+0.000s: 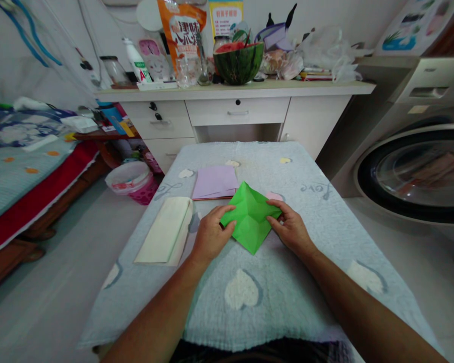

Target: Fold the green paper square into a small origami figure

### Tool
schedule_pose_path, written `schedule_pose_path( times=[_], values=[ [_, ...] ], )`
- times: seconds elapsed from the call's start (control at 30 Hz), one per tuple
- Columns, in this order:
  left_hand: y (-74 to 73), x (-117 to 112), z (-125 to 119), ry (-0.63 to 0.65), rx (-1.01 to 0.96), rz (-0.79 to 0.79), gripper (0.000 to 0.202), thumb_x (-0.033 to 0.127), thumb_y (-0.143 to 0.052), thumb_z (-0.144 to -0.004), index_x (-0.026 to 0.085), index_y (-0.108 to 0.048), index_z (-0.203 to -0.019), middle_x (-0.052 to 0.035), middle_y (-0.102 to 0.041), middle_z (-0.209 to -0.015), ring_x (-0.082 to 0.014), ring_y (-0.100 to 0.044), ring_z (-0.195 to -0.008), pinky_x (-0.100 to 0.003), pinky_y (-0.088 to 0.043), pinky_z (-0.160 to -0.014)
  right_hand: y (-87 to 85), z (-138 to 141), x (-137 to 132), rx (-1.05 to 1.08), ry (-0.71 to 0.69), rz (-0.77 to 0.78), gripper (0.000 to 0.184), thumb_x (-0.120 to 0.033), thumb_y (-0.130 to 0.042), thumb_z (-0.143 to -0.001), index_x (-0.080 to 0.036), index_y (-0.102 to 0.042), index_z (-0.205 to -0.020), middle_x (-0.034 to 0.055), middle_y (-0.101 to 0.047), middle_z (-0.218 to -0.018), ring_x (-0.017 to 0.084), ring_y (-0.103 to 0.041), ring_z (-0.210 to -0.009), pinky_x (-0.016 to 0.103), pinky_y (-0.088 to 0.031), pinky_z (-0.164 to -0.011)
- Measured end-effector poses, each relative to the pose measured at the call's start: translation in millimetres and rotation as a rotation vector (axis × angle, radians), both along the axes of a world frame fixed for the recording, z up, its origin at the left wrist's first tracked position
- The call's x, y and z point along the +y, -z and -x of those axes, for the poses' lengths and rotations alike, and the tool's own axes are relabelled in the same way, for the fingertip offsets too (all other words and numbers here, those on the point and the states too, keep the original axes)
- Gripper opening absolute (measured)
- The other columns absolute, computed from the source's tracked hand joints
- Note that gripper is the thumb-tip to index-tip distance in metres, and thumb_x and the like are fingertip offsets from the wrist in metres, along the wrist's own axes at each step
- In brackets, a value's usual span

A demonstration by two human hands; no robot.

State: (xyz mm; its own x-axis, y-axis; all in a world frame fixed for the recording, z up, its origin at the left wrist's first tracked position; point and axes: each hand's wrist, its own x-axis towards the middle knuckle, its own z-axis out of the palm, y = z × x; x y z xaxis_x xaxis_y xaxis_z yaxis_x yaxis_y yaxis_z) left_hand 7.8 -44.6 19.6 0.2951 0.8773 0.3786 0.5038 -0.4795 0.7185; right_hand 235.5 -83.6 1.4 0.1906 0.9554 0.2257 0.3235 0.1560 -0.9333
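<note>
A green sheet of paper [251, 214] with crease lines is held just over the cloth-covered table [310, 242], one corner pointing away from me and one toward me. My left hand [214, 229] pinches its left corner between thumb and fingers. At the opposite corner, my right hand [289, 227] grips the paper the same way. Behind my left hand lies a stack of purple paper [215, 181], with a reddish edge showing beneath. A folded cream-coloured sheet or cloth [162, 229] rests to the left of my left hand.
Beyond the table stands a white cabinet [238, 108] topped with a cut watermelon [238, 65], an orange snack bag [181, 35], jars and plastic bags. A washing machine [412, 151] is on the right. A pink bin [132, 181] and a bed [30, 176] are at left.
</note>
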Motion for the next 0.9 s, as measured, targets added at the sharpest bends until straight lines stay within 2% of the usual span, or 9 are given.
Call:
schedule_pose_path(
  times=[0.2, 0.27, 0.4, 0.57, 0.73, 0.9],
  values=[
    [3.0, -1.5, -1.5, 0.017, 0.059, -0.038, 0.037, 0.014, -0.062, -0.077, 0.021, -0.064, -0.114, -0.0057, -0.07, -0.111, -0.0214, -0.065, -0.101, -0.033, -0.05, -0.089, 1.8, -0.1, -3.0, -0.094, -0.053, -0.028, 0.048, -0.017, -0.057, -0.077, -0.028, -0.057, -0.123, 0.0022, -0.067, -0.098, 0.014, -0.054, -0.062, 0.028, -0.044, -0.058],
    [2.2, -2.3, -1.5, -0.005, 0.069, -0.032, 0.038, 0.014, -0.063, -0.077, 0.02, -0.064, -0.114, -0.006, -0.07, -0.111, -0.0209, -0.067, -0.097, -0.031, -0.051, -0.086, 3.5, -0.9, -2.6, -0.109, -0.048, -0.026, 0.046, -0.017, -0.056, -0.078, -0.027, -0.055, -0.123, 0.0025, -0.066, -0.098, 0.015, -0.056, -0.063, 0.028, -0.045, -0.059],
    [1.3, -4.0, -1.5, -0.053, 0.125, -0.011, 0.037, 0.016, -0.065, -0.078, 0.021, -0.063, -0.115, -0.0033, -0.073, -0.103, -0.0174, -0.068, -0.079, -0.029, -0.052, -0.076, 3.2, -1.6, -1.1, -0.174, -0.001, -0.029, 0.034, -0.02, -0.055, -0.081, -0.026, -0.055, -0.114, 0.0025, -0.067, -0.093, 0.016, -0.06, -0.067, 0.029, -0.047, -0.063],
    [4.6, -5.0, -1.5, -0.068, 0.174, -0.09, 0.032, 0.015, -0.066, -0.08, 0.021, -0.063, -0.111, -0.0016, -0.073, -0.097, -0.0178, -0.069, -0.086, -0.028, -0.053, -0.078, 0.4, -0.8, -1.2, -0.297, 0.048, -0.059, 0.02, -0.024, -0.054, -0.084, -0.022, -0.06, -0.103, 0.0002, -0.065, -0.075, 0.016, -0.059, -0.061, 0.028, -0.047, -0.061],
    [6.0, -3.6, -0.4, -0.051, 0.19, -0.202, 0.026, 0.013, -0.064, -0.081, 0.019, -0.063, -0.106, -0.0044, -0.073, -0.098, -0.0194, -0.07, -0.088, -0.031, -0.054, -0.08, 2.8, -1.6, 0.2, -0.329, 0.045, -0.178, 0.014, -0.022, -0.056, -0.084, -0.022, -0.064, -0.096, 0.0017, -0.066, -0.081, 0.015, -0.058, -0.064, 0.029, -0.049, -0.065],
    [6.1, -3.2, -0.2, -0.022, 0.203, -0.238, 0.026, 0.011, -0.066, -0.078, 0.019, -0.064, -0.103, -0.0046, -0.073, -0.096, -0.0202, -0.07, -0.087, -0.032, -0.055, -0.078, 3.0, -2.2, 1.8, -0.332, -0.033, -0.312, 0.012, -0.015, -0.056, -0.085, -0.023, -0.065, -0.09, 0.0034, -0.061, -0.085, 0.016, -0.058, -0.074, 0.029, -0.049, -0.063]
  ],
)
